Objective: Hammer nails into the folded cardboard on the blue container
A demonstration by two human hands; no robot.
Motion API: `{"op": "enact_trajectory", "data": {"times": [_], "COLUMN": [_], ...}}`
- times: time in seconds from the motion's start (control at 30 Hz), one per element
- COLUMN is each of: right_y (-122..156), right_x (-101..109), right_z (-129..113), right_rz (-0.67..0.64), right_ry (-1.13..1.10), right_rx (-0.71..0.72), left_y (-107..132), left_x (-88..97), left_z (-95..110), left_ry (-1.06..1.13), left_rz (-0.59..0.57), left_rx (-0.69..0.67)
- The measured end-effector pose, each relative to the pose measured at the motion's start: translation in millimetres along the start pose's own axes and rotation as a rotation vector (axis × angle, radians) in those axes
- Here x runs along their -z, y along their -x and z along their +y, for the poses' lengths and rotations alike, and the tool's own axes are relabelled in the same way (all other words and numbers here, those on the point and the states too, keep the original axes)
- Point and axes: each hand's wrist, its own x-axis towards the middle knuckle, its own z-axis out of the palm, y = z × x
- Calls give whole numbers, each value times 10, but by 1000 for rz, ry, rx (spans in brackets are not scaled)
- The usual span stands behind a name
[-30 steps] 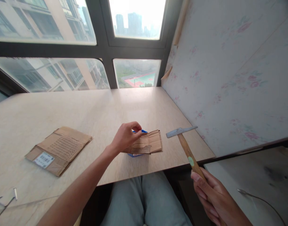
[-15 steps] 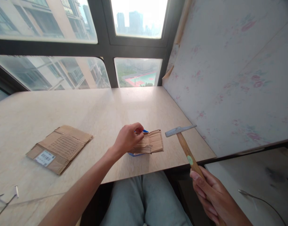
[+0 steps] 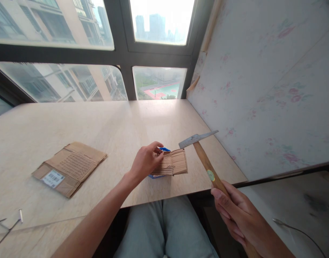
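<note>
My right hand (image 3: 235,211) is wrapped around the wooden handle of a hammer (image 3: 204,157). Its grey metal head hangs in the air, just right of a small ridged piece of cardboard (image 3: 177,163). Fingers pinched together, my left hand (image 3: 146,157) is over the left part of that cardboard. What the fingertips hold is too small and hidden to make out. Under the cardboard lies a blue object (image 3: 156,176), mostly covered, with a blue edge also showing behind the fingers. Several nails (image 3: 9,229) lie at the table's lower left.
A flattened brown cardboard package (image 3: 75,161) with a white label lies on the left of the pale tabletop (image 3: 107,125). Windows (image 3: 160,82) stand behind the table, and a floral-papered wall (image 3: 261,89) borders its right. A cable (image 3: 295,226) lies on a lower surface at right.
The hammer and my right hand have moved up and left, bringing the head closer to the cardboard. My left hand keeps its place over the cardboard.
</note>
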Motion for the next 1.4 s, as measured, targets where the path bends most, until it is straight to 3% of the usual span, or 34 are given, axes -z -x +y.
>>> {"op": "enact_trajectory", "data": {"times": [0.2, 0.37, 0.73, 0.9, 1.13, 1.4], "right_y": [-171, -308, -299, -306, -325, -343], "right_x": [-57, -99, -92, -69, -34, -20], "right_z": [-259, -365, -305, -319, -324, -340], "right_rz": [-192, -241, -235, -219, -137, -144], "right_ry": [175, 276, 318, 459, 703, 749], "right_rx": [53, 35, 11, 79, 302, 304], "left_y": [-5, -21, -19, -29, -36, -41], "left_x": [-7, 15, 70, 67, 64, 65], "left_z": [-39, -50, 12, 4, -9, -19], "left_ry": [18, 51, 117, 102, 104, 84], "left_rz": [9, -18, -56, -65, -67, -67], "left_rx": [-8, -4, 26, 59, 57, 30]}}
